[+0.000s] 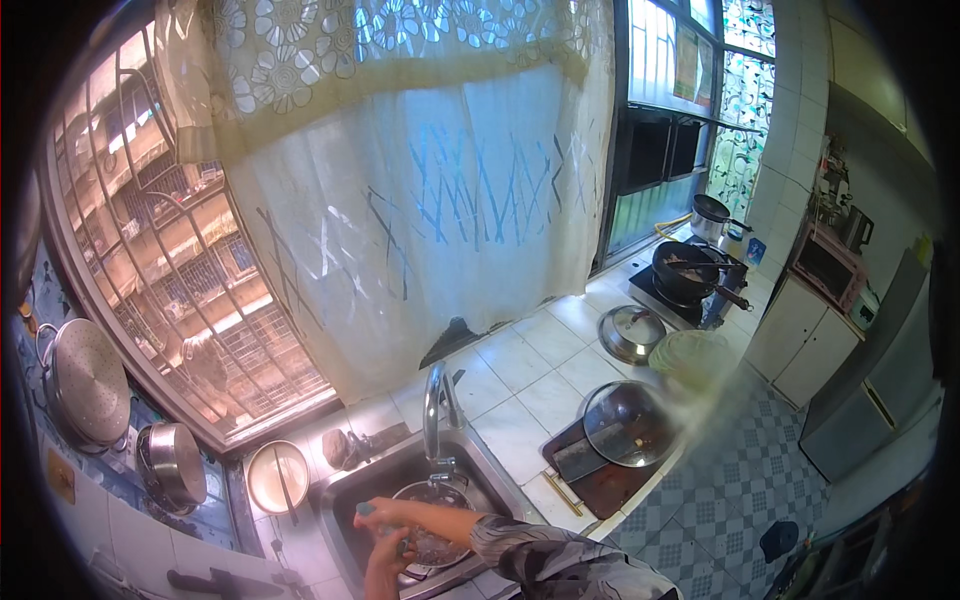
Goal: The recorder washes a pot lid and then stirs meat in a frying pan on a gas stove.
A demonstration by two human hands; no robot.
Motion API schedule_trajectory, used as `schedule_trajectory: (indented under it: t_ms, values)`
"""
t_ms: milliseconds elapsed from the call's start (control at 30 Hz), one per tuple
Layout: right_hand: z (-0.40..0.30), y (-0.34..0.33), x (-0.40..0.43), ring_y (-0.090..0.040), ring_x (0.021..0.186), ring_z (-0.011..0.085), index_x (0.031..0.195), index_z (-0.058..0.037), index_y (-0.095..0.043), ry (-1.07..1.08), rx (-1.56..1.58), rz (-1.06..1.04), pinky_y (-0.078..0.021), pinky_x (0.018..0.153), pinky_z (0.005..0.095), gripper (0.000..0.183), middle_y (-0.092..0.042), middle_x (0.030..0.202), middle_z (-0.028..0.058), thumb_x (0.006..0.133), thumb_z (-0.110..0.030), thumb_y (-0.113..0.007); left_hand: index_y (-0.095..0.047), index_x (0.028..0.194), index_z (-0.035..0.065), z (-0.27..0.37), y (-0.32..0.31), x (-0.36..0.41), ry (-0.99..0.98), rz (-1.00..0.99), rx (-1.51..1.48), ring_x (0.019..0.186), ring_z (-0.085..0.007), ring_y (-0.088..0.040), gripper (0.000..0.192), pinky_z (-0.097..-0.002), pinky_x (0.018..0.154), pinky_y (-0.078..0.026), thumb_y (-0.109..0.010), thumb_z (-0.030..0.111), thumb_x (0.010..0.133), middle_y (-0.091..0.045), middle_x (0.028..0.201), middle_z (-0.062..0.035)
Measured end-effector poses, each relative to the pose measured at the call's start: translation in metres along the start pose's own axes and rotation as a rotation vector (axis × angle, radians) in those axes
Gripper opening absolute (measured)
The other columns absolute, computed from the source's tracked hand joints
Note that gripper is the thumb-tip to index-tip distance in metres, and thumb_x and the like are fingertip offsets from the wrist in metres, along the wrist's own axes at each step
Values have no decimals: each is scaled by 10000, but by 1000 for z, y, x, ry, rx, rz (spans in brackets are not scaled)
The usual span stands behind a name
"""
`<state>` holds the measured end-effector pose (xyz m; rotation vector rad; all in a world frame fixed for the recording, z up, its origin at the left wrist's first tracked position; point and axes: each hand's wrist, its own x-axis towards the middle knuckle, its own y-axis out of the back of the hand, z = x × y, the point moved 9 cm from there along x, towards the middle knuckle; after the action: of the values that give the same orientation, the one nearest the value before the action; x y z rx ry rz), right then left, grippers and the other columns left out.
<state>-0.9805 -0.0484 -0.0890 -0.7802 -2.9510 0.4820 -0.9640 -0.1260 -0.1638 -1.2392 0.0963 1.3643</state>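
My right hand point(386, 512) reaches in from the right over a stainless steel sink point(495, 469). Its fingers are closed around a small teal thing point(365, 508), possibly a cloth or sponge. Just below it, my left hand point(390, 553) rises from the bottom edge with its fingers curled. A bluish-green bit shows at those fingers too, but whether this hand grips it I cannot tell. Beneath both hands sits a round metal pan point(450, 551) with water in it, partly hidden by my right forearm. The chrome faucet point(433, 412) arches above the pan.
A cream bowl point(262, 480) with chopsticks across it stands left of the sink. To the right, a glass lid point(626, 420) and a cleaver lie on a brown cutting board point(600, 491). Farther off are a steel lid point(632, 334) and a black wok point(679, 274) on a stove.
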Motion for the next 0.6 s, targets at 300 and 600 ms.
schedule_trajectory:
  t_ms: [300, 600]
  values:
    - [37, 42, 5, -612, 784, 388, 726, 57, -629, -312, -610, 592, -467, 712, 447, 625, -615, 780, 263, 842, -521, -423, -507, 1062, 102, 31, 7, -5, -699, 644, 738, 764, -174, -566, 296, -273, 569, -458, -606, 180, 794, -540, 922, -70]
    - [35, 41, -25, -580, 873, 433, 827, 58, -639, -466, -648, 804, -446, 790, 478, 565, -600, 851, 296, 860, -452, -398, -494, 1142, 36, 19, 12, -2, -616, 822, 1351, 932, -183, -558, 406, -297, 778, -443, -576, 269, 820, -547, 1055, -63]
